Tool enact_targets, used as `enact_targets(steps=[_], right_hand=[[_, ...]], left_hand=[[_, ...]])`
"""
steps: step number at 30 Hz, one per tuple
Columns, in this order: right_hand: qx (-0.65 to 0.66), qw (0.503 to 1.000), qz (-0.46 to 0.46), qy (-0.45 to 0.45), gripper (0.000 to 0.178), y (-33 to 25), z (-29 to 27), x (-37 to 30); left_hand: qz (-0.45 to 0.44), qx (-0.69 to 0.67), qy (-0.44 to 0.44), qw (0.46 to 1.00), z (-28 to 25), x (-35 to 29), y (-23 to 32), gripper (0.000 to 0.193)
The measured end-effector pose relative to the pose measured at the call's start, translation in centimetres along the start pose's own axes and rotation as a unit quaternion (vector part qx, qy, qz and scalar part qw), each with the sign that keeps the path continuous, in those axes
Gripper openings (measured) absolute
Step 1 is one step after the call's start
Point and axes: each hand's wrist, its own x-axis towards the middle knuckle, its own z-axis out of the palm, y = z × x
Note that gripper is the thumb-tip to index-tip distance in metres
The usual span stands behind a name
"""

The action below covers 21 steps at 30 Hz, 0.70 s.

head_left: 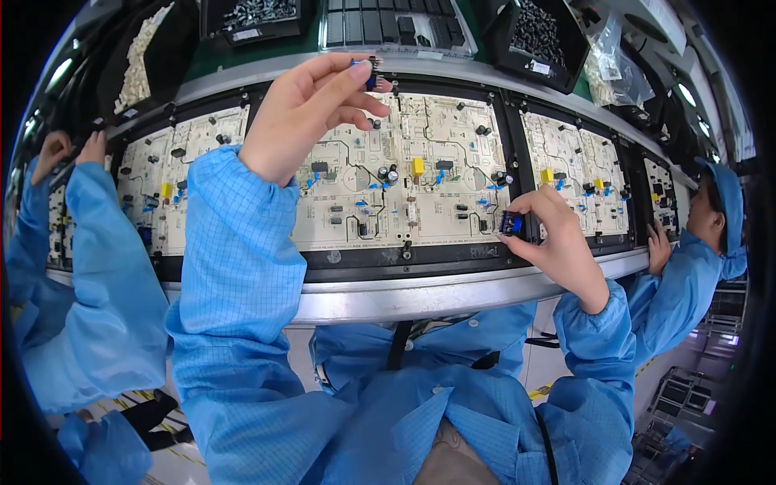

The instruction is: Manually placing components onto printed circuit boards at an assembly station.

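My left hand (303,113) is raised over the far edge of the middle circuit board (323,233). Its thumb and fingers pinch a small blue-and-black component (371,74) whose metal pins point to the right. At the board's lower right corner, my right hand (563,242) grips a second blue-and-black component (512,223) between thumb and fingers. Whether that one rests on the board or is held just above it, I cannot tell. The cream board carries black chips, capacitors, blue parts and a yellow block (418,166).
More populated boards (566,141) sit in black frames along the metal-edged line (388,303). Beyond stand a compartment tray (396,32) of black parts and black bins (537,40) of small parts. Co-workers in blue work at left (97,283) and right (687,275).
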Motion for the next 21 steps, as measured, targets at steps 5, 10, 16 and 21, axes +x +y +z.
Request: enact_targets(steps=[5,10,16,21], right_hand=[[0.175,0.978,0.107,-0.027,0.031,-0.6,-0.4,0.0],[0.448,0.885,0.107,0.069,0.023,-0.3,1.5,-0.2],[0.467,0.878,0.053,0.090,0.026,-0.3,0.9,-0.4],[0.444,0.888,0.089,0.087,0.021,-0.7,0.7,-0.4]], left_hand=[[-0.017,-0.042,-0.035,0.998,-0.6,0.1,-0.2,0.042],[-0.101,-0.191,-0.165,0.962,1.5,-0.4,0.1,0.037],[-0.099,-0.161,-0.123,0.974,1.5,-0.9,0.1,0.036],[-0.103,-0.173,-0.111,0.973,1.4,-0.5,-0.6,0.036]])
